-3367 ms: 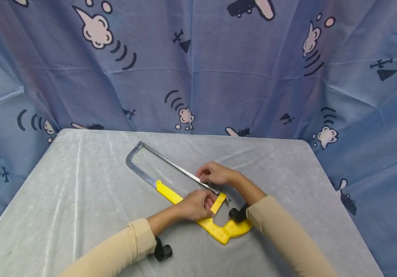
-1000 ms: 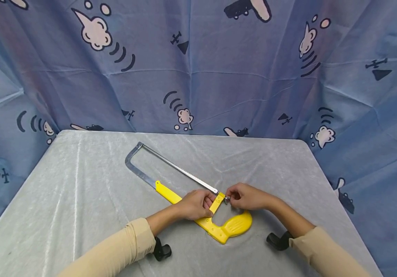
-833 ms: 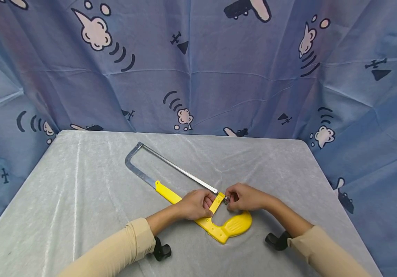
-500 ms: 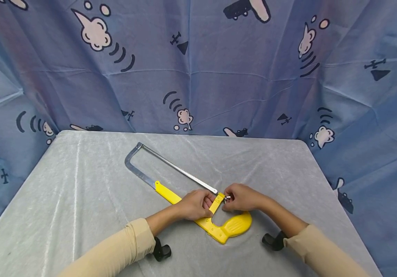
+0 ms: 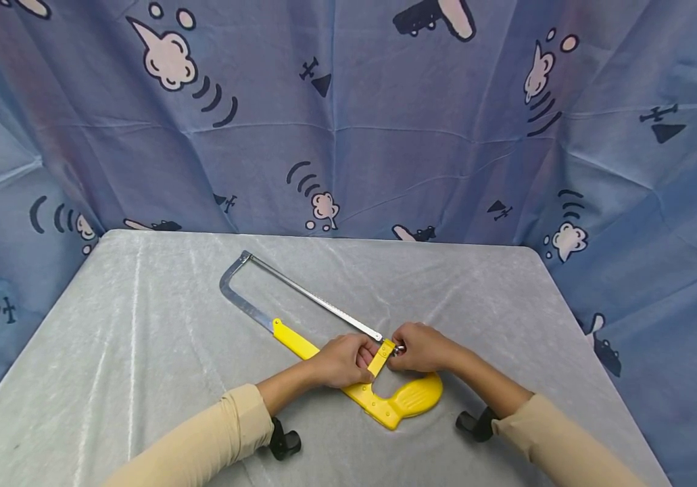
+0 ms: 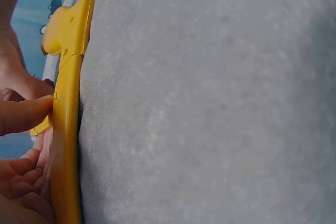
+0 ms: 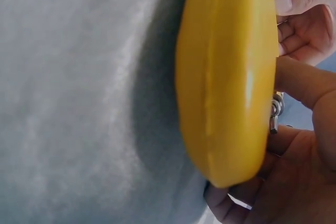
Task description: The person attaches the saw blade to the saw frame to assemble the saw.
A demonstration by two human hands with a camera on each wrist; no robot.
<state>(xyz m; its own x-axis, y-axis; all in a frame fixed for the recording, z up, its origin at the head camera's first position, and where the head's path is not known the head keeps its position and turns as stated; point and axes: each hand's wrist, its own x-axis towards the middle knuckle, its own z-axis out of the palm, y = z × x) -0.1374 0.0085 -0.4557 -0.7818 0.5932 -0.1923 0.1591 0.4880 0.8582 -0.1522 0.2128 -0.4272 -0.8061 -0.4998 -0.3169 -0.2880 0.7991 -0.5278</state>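
A hacksaw (image 5: 293, 338) with a yellow and bare-metal frame lies slantwise on the table, its handle (image 5: 418, 394) toward the near right. Its blade (image 5: 324, 302) spans the frame from the far corner to the yellow post (image 5: 380, 358). My left hand (image 5: 337, 360) holds the frame by that post, with the thumb pressed on the yellow part. At the outer side of the post, my right hand (image 5: 426, 348) has curled fingers at the small metal wing nut (image 7: 275, 113). The handle and fingers partly hide this contact in the right wrist view.
A grey cloth covers the table (image 5: 159, 372). Behind it hangs a blue patterned curtain (image 5: 360, 169). Black wrist camera mounts (image 5: 285, 443) sit under both forearms, close to the tabletop.
My right hand has moved from the blade, where it was 3.4 seconds ago, to the wing nut. Lately it has turned slightly and edged left. The left hand and hacksaw stay put.
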